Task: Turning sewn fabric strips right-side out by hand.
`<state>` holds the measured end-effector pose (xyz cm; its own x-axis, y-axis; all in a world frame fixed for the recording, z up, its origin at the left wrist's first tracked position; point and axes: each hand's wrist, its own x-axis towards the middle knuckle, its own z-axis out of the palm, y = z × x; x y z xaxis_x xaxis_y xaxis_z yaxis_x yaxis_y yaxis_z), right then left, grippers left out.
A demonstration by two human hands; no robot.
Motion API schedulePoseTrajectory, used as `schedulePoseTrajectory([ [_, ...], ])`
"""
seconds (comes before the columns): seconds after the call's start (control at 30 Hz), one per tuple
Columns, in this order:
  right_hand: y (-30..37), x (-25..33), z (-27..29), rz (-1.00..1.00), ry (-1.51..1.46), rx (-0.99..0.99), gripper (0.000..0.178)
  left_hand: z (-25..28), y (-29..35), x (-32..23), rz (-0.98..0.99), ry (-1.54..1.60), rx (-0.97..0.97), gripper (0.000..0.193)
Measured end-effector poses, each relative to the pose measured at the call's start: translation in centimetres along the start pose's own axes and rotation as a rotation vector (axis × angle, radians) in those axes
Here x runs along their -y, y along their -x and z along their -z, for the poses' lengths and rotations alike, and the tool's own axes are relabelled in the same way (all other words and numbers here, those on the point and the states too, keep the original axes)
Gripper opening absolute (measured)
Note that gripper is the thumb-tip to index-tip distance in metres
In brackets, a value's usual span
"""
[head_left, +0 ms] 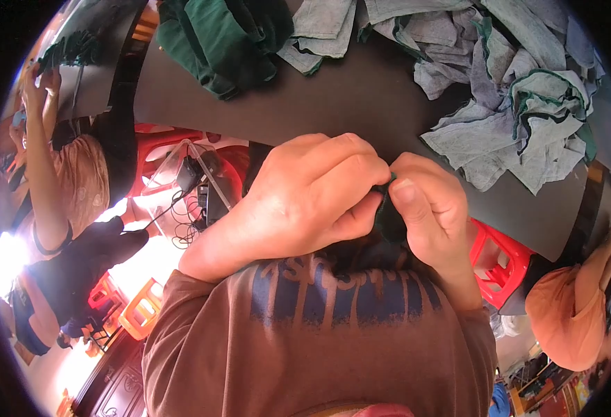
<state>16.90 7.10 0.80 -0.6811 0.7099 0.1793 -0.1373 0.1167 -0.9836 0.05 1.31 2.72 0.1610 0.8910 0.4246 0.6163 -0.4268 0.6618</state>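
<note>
In front of my chest, both hands meet at a small dark green piece of cloth. My left hand is closed, its fingertips pinching the cloth's upper edge. Close beside it my right hand pinches the same edge between thumb and curled fingers. Most of the cloth hangs below the fingers and blends into shadow, so its full shape is hidden. On the dark table beyond lie a heap of grey cloth pieces with green edging and a bundle of dark green cloth.
The dark table spans the space ahead. Red plastic stools stand at its near side. Left of me sit a clear-sided stand with black boxes and cables. Co-workers work at the left, and another person is at the right.
</note>
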Motion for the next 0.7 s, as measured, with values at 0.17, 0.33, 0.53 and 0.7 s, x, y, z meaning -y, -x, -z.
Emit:
schedulePoseTrajectory([
  [0.17, -0.2, 0.0, 0.3, 0.041, 0.058, 0.096, 0.016, -0.6, 0.7, 0.5, 0.02, 0.012, -0.126, 0.022],
  [0.33, 0.1, -0.3, 0.3, 0.031, 0.028, 0.064, 0.015, -0.3, 0.7, 0.7, 0.095, 0.164, -0.164, 0.017],
  [0.53, 0.3, 0.1, 0.6, -0.109, -0.117, 0.124, 0.014, -0.1, 1.0, 0.3, 0.784, 1.228, 0.075, 0.013],
  [0.7, 0.3, -0.1, 0.4, -0.172, -0.24, 0.031, 0.013, -1.1, 1.0, 0.8, 0.799, 1.415, 0.008, 0.014],
])
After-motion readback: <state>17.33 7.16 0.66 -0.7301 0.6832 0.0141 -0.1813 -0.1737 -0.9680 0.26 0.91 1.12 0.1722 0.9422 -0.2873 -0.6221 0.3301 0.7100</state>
